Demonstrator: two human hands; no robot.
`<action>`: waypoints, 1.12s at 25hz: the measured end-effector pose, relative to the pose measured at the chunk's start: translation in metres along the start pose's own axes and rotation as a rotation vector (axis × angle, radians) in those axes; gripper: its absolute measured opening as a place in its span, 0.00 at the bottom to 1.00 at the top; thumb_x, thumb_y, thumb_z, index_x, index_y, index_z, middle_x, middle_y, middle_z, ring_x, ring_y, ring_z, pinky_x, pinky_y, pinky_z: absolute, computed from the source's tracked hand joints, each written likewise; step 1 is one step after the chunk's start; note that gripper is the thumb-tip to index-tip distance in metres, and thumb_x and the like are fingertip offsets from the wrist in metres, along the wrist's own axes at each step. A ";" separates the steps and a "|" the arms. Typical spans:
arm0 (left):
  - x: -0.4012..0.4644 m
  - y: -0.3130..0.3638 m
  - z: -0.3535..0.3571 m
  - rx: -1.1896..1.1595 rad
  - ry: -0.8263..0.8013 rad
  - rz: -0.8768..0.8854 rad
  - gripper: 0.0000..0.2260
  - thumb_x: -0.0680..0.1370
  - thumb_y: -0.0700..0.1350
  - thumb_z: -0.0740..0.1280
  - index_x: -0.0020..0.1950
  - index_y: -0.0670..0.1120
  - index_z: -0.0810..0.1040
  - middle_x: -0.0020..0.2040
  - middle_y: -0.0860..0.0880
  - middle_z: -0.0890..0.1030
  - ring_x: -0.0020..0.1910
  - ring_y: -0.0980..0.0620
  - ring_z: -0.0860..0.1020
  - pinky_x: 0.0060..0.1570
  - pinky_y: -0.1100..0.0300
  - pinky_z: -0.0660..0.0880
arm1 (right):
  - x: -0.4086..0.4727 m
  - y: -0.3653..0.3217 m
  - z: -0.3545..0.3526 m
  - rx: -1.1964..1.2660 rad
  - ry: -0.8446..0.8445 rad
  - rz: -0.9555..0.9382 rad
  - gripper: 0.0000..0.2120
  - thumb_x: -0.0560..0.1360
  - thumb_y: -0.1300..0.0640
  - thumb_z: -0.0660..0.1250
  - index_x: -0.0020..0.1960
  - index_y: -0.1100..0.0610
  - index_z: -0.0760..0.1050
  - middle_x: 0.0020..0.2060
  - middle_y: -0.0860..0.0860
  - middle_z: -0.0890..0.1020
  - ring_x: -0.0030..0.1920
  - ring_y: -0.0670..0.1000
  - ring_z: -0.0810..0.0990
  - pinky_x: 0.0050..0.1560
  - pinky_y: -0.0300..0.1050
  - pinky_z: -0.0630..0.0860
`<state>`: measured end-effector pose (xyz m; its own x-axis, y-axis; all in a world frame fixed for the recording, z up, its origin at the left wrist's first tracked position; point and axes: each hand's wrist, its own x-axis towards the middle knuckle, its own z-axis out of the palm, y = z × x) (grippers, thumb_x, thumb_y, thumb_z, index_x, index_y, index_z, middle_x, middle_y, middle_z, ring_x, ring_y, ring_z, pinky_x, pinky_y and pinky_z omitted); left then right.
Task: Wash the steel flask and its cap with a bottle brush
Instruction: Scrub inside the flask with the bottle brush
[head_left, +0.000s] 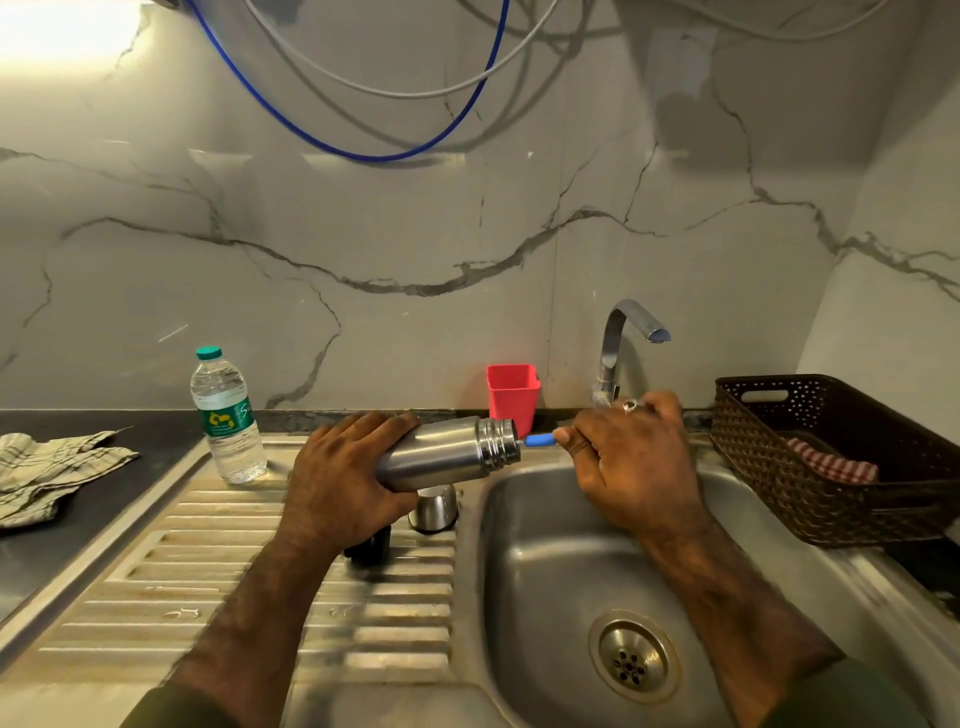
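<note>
Your left hand (345, 480) grips the steel flask (447, 451) sideways over the draining board's right edge, mouth towards the sink (524, 561). Your right hand (631, 462) is clenched around the bottle brush's blue handle (537, 441), just outside that mouth. The steel cap (434, 506) stands on the board beneath the flask.

A: Counter, left side — clear plastic water bottle (227, 418) with a green cap, upright on the drainboard (156, 597). Crumpled checked cloth (49, 470) lies well apart from it, at the left edge.

B: Back wall?

A: Red square cup (513, 394) against the marble backsplash (363, 234), just beside the steel tap (621, 347). Blue and grey hoses (395, 150) loop overhead.

B: Right side?

A: Dark woven basket (831, 457) — a red checked cloth (831, 465) inside.
</note>
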<state>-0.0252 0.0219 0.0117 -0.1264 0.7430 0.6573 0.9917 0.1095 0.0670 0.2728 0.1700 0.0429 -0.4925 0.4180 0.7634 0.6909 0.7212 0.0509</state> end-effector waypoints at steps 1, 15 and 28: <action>-0.001 0.001 0.001 -0.016 -0.005 -0.011 0.37 0.62 0.62 0.75 0.71 0.56 0.79 0.63 0.54 0.83 0.56 0.48 0.82 0.58 0.48 0.78 | -0.001 0.000 -0.001 0.003 0.043 0.005 0.19 0.83 0.40 0.57 0.45 0.49 0.80 0.41 0.47 0.81 0.42 0.52 0.78 0.56 0.53 0.67; -0.001 -0.001 0.001 -0.027 -0.012 -0.016 0.36 0.63 0.63 0.73 0.71 0.56 0.79 0.62 0.54 0.83 0.56 0.48 0.81 0.58 0.49 0.77 | -0.004 0.003 0.003 0.100 0.138 -0.085 0.09 0.78 0.50 0.72 0.54 0.54 0.81 0.48 0.50 0.83 0.49 0.54 0.80 0.60 0.51 0.66; 0.000 -0.001 -0.001 -0.006 -0.021 0.023 0.36 0.63 0.63 0.73 0.71 0.55 0.79 0.63 0.53 0.83 0.56 0.47 0.81 0.58 0.46 0.78 | 0.000 0.004 0.000 0.108 0.013 -0.017 0.10 0.82 0.45 0.63 0.50 0.49 0.78 0.37 0.46 0.83 0.36 0.51 0.80 0.46 0.48 0.72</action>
<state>-0.0261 0.0211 0.0123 -0.1042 0.7592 0.6425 0.9945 0.0884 0.0568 0.2752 0.1728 0.0425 -0.4962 0.3987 0.7713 0.6211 0.7837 -0.0056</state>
